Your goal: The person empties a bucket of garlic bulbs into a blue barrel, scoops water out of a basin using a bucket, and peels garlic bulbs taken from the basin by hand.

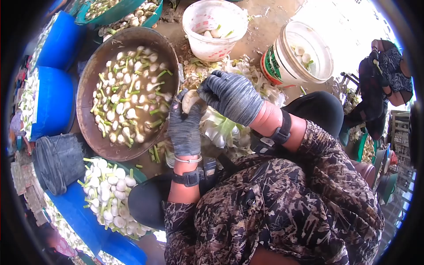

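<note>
A pale garlic bulb is between my two hands, above a heap of peeled skins and leaves. My left hand, in a grey striped glove, is closed around the bulb from below. My right hand, gloved alike, has its fingers curled against the bulb's upper right side; its fingertips are hidden, so what they pinch cannot be made out. Left of my hands, a wide rusty basin holds many bulbs with green stems in murky water.
A white bucket and a white bucket with a green label hold a few bulbs. Blue tubs, a black bucket and a pile of bulbs stand at left. Another person sits at right.
</note>
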Demonstrator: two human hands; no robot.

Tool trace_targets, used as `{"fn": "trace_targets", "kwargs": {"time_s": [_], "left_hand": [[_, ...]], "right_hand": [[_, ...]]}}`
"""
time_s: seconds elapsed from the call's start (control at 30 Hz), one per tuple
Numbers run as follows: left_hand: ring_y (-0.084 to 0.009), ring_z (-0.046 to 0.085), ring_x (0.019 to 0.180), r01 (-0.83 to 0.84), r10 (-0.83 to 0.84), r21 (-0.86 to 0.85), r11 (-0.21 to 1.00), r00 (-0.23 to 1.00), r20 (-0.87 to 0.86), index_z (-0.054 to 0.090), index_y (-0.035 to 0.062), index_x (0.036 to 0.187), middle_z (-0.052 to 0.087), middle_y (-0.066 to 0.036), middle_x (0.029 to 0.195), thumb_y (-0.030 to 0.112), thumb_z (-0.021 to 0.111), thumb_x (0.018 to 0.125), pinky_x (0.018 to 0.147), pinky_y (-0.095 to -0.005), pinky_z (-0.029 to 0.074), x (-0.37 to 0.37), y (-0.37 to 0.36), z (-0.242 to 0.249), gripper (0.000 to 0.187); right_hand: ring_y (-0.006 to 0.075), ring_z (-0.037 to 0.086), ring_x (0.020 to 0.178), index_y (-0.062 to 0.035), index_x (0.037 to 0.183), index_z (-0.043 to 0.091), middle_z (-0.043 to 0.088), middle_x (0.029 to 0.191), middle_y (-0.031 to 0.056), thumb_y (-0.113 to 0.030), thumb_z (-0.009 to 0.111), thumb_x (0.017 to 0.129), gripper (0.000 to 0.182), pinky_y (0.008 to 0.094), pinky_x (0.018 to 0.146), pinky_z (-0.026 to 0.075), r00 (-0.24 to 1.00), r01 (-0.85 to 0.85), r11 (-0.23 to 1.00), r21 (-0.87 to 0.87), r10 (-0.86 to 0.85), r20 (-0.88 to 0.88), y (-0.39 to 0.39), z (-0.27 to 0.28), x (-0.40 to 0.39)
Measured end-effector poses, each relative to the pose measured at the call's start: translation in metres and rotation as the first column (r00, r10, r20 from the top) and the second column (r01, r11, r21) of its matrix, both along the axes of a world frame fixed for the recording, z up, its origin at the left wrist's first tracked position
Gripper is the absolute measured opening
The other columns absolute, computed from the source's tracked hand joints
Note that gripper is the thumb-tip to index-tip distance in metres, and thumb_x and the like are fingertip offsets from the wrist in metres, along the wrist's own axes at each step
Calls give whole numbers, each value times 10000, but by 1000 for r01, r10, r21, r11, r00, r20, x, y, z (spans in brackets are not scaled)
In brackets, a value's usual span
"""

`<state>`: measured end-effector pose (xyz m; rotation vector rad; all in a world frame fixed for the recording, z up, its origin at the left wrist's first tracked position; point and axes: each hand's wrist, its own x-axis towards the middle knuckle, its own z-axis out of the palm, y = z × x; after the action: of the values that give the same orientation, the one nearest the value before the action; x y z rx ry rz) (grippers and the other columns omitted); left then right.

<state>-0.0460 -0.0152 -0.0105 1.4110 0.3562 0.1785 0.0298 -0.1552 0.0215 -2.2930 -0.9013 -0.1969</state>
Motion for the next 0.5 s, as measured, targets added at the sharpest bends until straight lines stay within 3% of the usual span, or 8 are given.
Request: {"fn": "trace_targets", "kwargs": {"time_s": [0.13,0.2,0.23,0.27,0.3,0.33,0.4,0.5], "left_hand": [[-138,564,991,53,-53,22,998,999,-9,551,12,1207,601,-55,1104,51,639,857,877,-289,480,-1,1,-6,362],[-161,530,1062,111,-108,-41,993,991,72,484,17,1300,536,-77,1212,138,612,900,939,-289,450,-5,0,-5,437],[-183,521,1077,122,-119,-34,992,990,80,455,25,1322,517,-79,1215,183,618,896,915,-319,479,-5,0,1,483],[-202,529,1072,112,-92,-148,983,987,136,451,31,1328,519,-85,1206,201,608,902,870,-354,514,-6,-1,-1,484],[-208,533,1072,102,-76,-207,973,989,128,448,34,1330,515,-91,1210,201,603,904,861,-367,524,-6,0,0,483],[-214,537,1072,89,-59,-263,961,991,121,446,37,1333,511,-98,1214,202,598,906,853,-380,534,-5,1,2,482],[-213,542,1067,73,-49,-230,970,993,111,445,35,1332,509,-103,1218,199,597,907,848,-372,538,-3,6,1,481],[-208,552,1056,44,-37,-126,991,997,62,449,25,1324,508,-107,1218,168,589,909,832,-346,541,-1,6,-4,461]], "right_hand": [[352,612,709,-51,823,591,610,748,151,-74,631,787,58,413,629,499,998,41,999,24,-39,-51,1,-6,4],[306,620,679,-36,840,598,622,743,151,-82,626,808,62,378,635,501,986,78,996,45,-70,-149,-3,-9,7],[276,613,659,-26,858,604,630,748,151,-100,633,821,87,361,634,500,948,143,976,162,-88,-305,-8,-16,14],[246,605,640,-15,875,611,639,753,150,-117,640,835,114,344,633,498,888,220,939,266,-81,-452,-13,-22,23],[353,644,682,-25,834,629,649,728,187,-190,630,825,166,399,640,520,886,307,930,203,-201,-418,-17,-21,32],[353,645,701,-37,851,640,647,739,181,-187,646,822,154,400,642,519,907,344,930,132,-292,-305,-24,-30,41],[355,645,727,-44,855,642,650,767,177,-183,649,833,141,397,651,521,935,333,924,188,-298,-194,-30,-32,44],[332,647,737,-62,870,645,660,799,152,-188,658,837,131,396,658,525,978,169,955,246,-132,-159,-24,-10,23]]}}
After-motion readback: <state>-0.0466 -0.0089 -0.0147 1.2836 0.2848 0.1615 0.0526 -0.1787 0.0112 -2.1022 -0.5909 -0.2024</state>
